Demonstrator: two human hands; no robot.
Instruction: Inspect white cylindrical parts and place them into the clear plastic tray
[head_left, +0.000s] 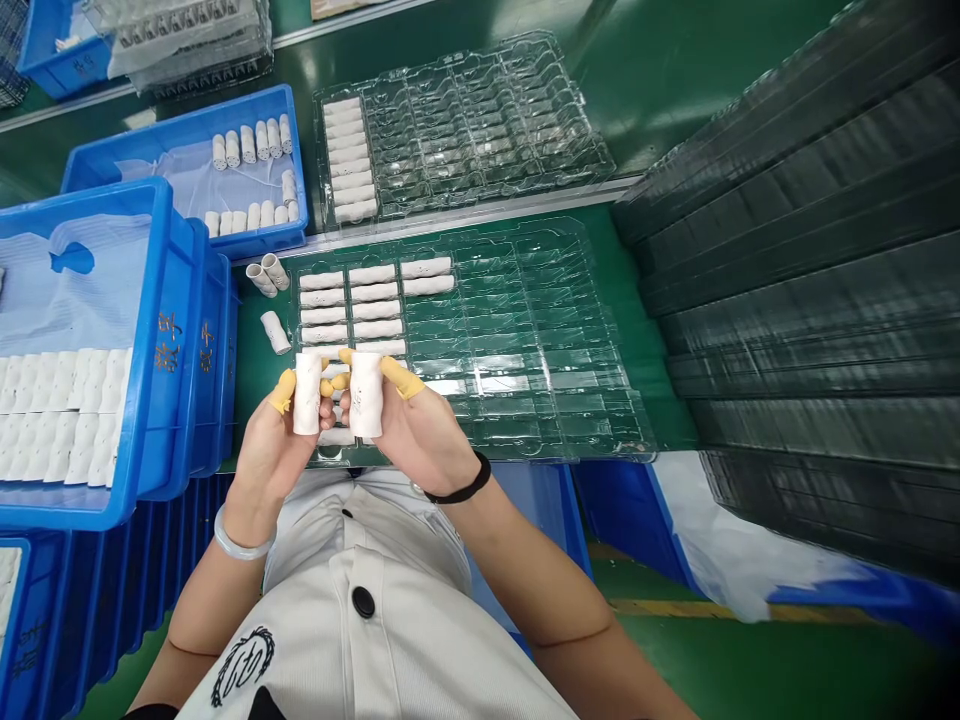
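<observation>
My left hand (276, 452) holds one white cylindrical tube (307, 393) upright between yellow-cotted fingers, and my right hand (411, 432) holds a second white tube (366, 393) the same way. The two tubes stand side by side, a small gap apart, above a transparent plastic blister tray (517, 340). Several white tubes lie in rows in the tray's left part, directly below and beyond my hands. A loose tube (275, 332) lies on the green bench just left of the tray, with a pair of tubes (268, 273) beyond it.
A blue bin (97, 350) lined with plastic and holding rows of white pieces stands left of my hands. Another blue bin (187, 170) holds white tubes. A second blister tray (465, 125) lies beyond, and a tall stack of dark trays (810, 270) fills the right.
</observation>
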